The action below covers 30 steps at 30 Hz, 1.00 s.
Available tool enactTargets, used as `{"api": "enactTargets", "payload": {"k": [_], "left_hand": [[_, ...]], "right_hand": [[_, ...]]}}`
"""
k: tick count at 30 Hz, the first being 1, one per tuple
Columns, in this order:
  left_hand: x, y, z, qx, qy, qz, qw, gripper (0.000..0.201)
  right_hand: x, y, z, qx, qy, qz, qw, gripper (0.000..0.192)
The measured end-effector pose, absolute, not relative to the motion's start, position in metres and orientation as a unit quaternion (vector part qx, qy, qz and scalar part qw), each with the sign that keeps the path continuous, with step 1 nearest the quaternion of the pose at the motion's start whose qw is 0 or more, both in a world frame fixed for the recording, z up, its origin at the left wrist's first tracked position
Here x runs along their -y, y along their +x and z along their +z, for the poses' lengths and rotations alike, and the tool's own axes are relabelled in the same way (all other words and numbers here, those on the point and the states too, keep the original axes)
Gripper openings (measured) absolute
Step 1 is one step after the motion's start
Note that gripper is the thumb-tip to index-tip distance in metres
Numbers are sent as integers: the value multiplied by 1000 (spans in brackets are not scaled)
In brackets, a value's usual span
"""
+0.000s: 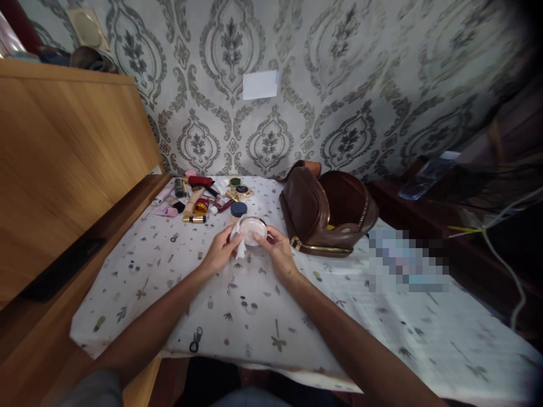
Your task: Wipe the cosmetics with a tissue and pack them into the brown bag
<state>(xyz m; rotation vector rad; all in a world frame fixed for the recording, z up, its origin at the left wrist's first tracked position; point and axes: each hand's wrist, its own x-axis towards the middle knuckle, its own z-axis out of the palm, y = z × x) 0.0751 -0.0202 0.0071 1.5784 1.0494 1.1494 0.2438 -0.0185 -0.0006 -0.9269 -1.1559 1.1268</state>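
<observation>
Between my two hands, above the middle of the cloth, is a round, shallow case [253, 230] with a clear, pale face, perhaps a powder compact. My left hand [221, 249] is closed on its left edge and also pinches a crumpled white tissue [241, 247] against it. On the opposite edge my right hand [278, 250] is closed, its thumb lying over the face. Just behind the case stands a small jar with a dark blue lid [238, 210], partly hidden. The case's underside is out of sight.
Makeup tubes and bottles lie in a cluster at the back left, among them a red tube [200, 181] and a gold-and-black lipstick [194, 219]. An unzipped brown leather bag [303, 200] sits at the back right. A wooden cabinet [72, 147] borders the left; cables hang on the right.
</observation>
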Motion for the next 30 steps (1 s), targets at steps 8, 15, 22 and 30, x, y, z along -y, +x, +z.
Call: {"api": "enactTargets", "payload": {"k": [8,15,22,30], "left_hand": [[17,82,-3,-395,525,480,582,52],[11,70,-1,-457,551,494,493,49],[11,64,1,-449,624,488,413,51],[18,67,11,-414,744,480,213,38]], "right_hand": [[24,236,2,465,-362,567,575,51],[14,249,0,489,-406,527,563,43],[20,247,8,495,-357,614,500,44],[18,245,2,366,-297,697,540,47]]}}
